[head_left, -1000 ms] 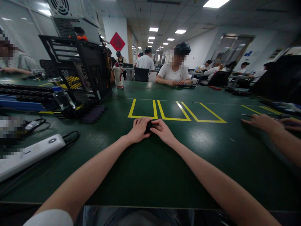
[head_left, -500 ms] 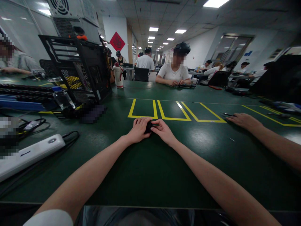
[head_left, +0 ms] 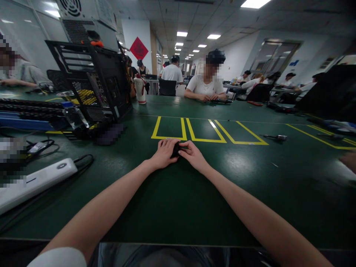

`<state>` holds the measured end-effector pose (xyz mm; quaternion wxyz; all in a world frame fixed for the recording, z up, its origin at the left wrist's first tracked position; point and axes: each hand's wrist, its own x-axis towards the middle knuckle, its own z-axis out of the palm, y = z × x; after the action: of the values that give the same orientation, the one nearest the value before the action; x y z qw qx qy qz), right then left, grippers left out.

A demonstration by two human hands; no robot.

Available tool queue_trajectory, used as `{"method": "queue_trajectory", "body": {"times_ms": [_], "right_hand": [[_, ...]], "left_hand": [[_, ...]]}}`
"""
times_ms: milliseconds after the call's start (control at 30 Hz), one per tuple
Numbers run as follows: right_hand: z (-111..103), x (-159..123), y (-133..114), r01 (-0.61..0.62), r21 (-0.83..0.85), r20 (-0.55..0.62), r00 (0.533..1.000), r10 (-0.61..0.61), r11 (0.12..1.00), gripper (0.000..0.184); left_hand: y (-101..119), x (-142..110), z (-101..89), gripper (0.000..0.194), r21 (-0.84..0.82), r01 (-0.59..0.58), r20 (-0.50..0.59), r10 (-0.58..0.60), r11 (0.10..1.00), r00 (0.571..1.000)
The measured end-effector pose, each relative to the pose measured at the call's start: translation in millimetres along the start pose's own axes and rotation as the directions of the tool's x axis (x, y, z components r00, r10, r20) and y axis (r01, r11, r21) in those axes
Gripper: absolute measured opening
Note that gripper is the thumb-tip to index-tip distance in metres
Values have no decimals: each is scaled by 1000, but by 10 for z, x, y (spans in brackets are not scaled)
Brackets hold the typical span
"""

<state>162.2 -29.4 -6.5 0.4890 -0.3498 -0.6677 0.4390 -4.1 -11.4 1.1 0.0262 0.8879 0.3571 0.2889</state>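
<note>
Both my hands meet at the middle of the green table (head_left: 172,207), just on the near side of the yellow tape outlines. My left hand (head_left: 164,154) is wrapped over a small black rounded object (head_left: 175,150), whose kind I cannot make out. From the other side, the thumb and fingers of my right hand (head_left: 191,154) pinch the object's right edge. Much of the object is hidden under my left fingers.
Left stand an open black computer case (head_left: 111,85), a tilted water bottle (head_left: 74,115) and a white power strip (head_left: 41,181). A dark-and-metal tool (head_left: 278,137) lies right, near another person's blurred hand (head_left: 349,161). A white cup (head_left: 140,91) and a person (head_left: 205,83) are across the table.
Another person's hand at the right has let go of the dark-and-metal tool and drawn back to the right edge, uncovering the tool. My hands and the black object look unmoved.
</note>
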Motion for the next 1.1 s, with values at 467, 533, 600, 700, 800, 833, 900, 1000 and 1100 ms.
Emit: {"method": "queue_trajectory", "body": {"times_ms": [467,533,600,700,800,833,900,1000,1100], "right_hand": [[-9,-2,-16,-3,5,19,1000,3,1000,27],[-3,-7,-15,2,-3,7,1000,-2,1000,24],[0,-1,-8,8,-23,0,1000,-8,1000,23],[-4,16,-5,15,-47,-16,1000,-16,999,29],[-13,20,-18,-10,-60,-4,1000,9,998,33],[-15,18,-25,-20,-62,3,1000,20,998,33],[-17,9,-35,-23,-55,-3,1000,23,998,30],[-10,-2,-30,-4,-24,-22,1000,3,1000,25],[-2,4,-7,18,-5,-27,999,-18,1000,20]], "left_hand": [[3,1,-4,55,11,4,6,-4,1000,1000],[4,1,-5,56,7,4,8,-4,1000,1000],[4,2,-8,57,0,6,9,-6,1000,1000],[7,2,-14,57,-4,11,14,-11,1000,1000],[12,2,-23,57,-1,17,22,-17,1000,1000],[14,2,-27,57,-2,18,24,-18,1000,1000],[18,1,-31,56,-4,17,26,-17,1000,1000],[17,-1,-27,57,1,12,24,-12,1000,1000],[11,-1,-11,57,9,12,12,-12,1000,1000]]}}
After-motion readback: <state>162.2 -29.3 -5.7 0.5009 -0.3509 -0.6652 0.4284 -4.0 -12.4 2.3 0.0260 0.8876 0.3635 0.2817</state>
